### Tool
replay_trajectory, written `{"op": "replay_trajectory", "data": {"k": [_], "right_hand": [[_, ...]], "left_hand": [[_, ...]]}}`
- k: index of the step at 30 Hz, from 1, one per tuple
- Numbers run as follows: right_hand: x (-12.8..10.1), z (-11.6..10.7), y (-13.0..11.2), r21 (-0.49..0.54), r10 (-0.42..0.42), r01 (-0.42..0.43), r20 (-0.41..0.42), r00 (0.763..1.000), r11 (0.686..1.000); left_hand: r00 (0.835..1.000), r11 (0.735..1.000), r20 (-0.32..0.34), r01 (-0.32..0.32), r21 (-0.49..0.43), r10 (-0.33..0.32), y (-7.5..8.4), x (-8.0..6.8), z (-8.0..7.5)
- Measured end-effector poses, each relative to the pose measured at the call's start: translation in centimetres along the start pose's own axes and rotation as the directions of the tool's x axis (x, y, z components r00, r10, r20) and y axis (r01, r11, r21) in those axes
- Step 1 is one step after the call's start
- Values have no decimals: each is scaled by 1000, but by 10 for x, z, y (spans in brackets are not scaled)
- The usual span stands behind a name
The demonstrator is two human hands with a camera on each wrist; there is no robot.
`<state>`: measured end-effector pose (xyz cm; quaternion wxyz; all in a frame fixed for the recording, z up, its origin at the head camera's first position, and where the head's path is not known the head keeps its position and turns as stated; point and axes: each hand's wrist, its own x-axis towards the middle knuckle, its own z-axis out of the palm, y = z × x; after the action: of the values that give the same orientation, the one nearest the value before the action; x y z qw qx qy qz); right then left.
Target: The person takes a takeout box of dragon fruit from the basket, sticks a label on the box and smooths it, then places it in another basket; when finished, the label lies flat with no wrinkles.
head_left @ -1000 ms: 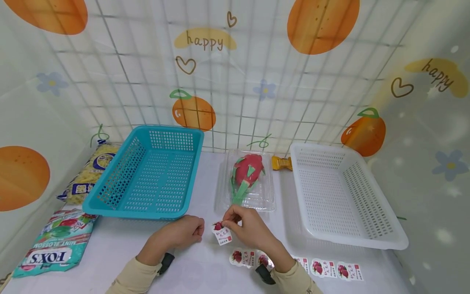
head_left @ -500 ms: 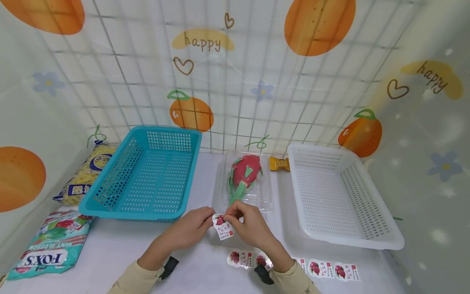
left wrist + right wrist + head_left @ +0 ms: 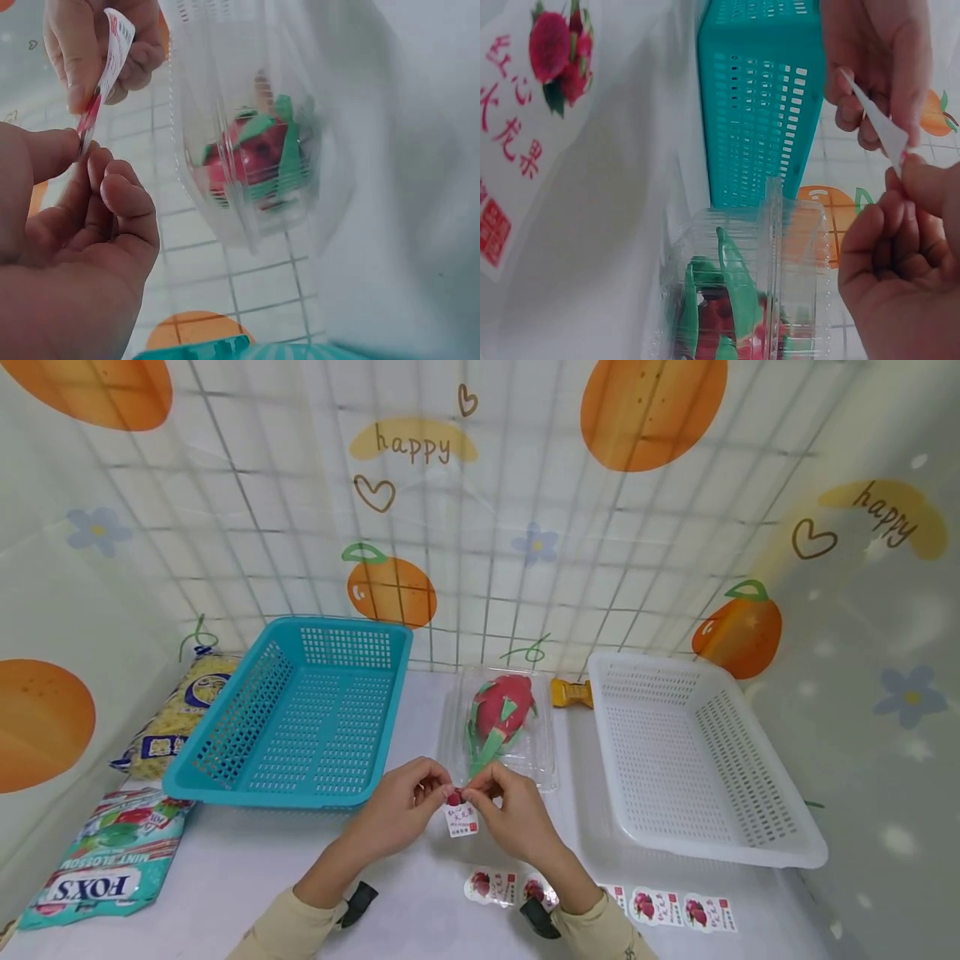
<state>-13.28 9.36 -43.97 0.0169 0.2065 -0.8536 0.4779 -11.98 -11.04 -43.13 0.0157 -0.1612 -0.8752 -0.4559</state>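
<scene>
Left hand [image 3: 401,810] newly beside right hand [image 3: 510,814], both pinching raised sticker [image 3: 461,817] between fingertips.

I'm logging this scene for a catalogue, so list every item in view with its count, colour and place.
Sticker: one, white with red fruit print, pinched between both hands above the table.
Sticker strip: one row, white and red, near table edge by the right sleeve.
Clear box: one, transparent, table centre, holding a pink and green dragon fruit.
Blue basket: one, teal, left of the box.
White basket: one, right of the box.
Yellow clip: one, behind, between box and white basket.
Candy bag: one, green, far left.
Yellow bag: one, behind the candy bag.
Left hand: pinches the sticker.
Right hand: pinches the sticker.
</scene>
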Motion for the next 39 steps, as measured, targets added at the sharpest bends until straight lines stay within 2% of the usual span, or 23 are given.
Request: {"op": "replay_trajectory", "data": {"k": [6, 14, 17, 22, 29, 35, 39], "right_hand": [[2, 0, -1, 17, 18, -17, -93, 995, 1000], [3, -1, 0, 45, -28, 37, -190, 981, 998], [3, -1, -1, 66, -19, 34, -219, 975, 997], [3, -3, -3, 117, 35, -9, -227, 973, 993], [3, -7, -3, 167, 64, -22, -252, 966, 986], [4, -12, -2, 179, 95, -46, -275, 957, 983], [5, -13, 0, 191, 91, -36, -287, 953, 981]], "left_hand": [[999, 1000, -43, -8, 0, 8, 8, 6, 4], [993, 999, -118, -33, -20, 30, 16, 12, 6], [991, 999, -129, -40, -30, 36, 17, 15, 7], [990, 999, -141, -25, -46, 18, 19, 19, 7], [991, 997, -133, 11, -77, -21, 26, 27, 8], [994, 997, -111, 12, -82, -22, 32, 35, 11], [992, 997, -127, 13, -79, -23, 34, 39, 14]]}}
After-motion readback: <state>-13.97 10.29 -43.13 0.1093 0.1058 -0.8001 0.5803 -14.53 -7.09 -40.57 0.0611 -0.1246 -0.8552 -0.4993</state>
